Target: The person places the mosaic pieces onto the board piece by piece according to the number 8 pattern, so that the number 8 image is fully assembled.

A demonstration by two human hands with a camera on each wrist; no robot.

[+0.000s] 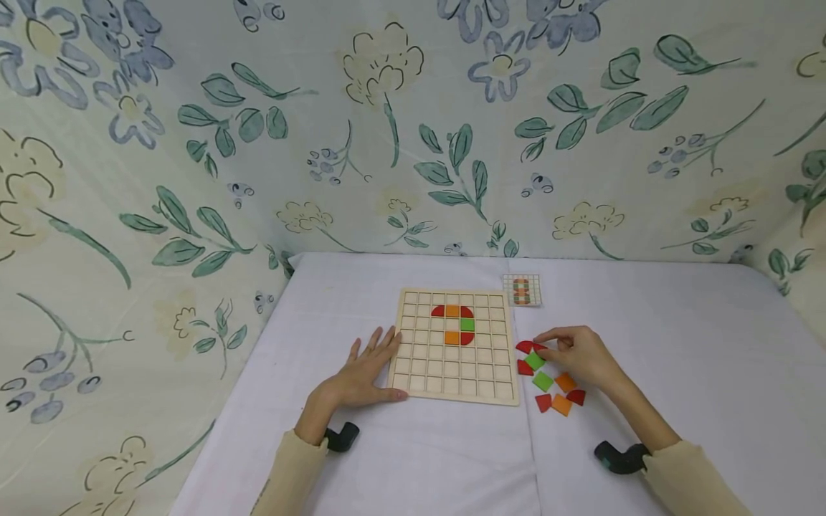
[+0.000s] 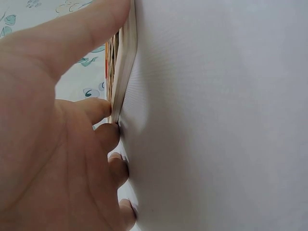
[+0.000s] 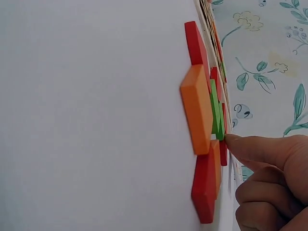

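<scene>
A square wooden grid board (image 1: pixel 426 373) lies on the table, with red, orange and green tiles in its upper middle cells. My left hand (image 1: pixel 361 376) rests against the board's left side, fingers spread and thumb at the near left corner. In the left wrist view its thumb and fingertips lie along the board's edge (image 2: pixel 126 62). Right of the board, my right hand (image 1: pixel 584 356) pinches a red quarter-round tile (image 1: pixel 539 347) between thumb and index finger. Around it lie loose tiles, among them a green tile (image 1: pixel 543 381) and an orange tile (image 1: pixel 561 405).
A small pattern card (image 1: pixel 533 295) with a grid and coloured figure lies behind the board's far right corner. White cloth (image 1: pixel 452 459) covers the table. Floral fabric (image 1: pixel 387 193) hangs behind and to the sides.
</scene>
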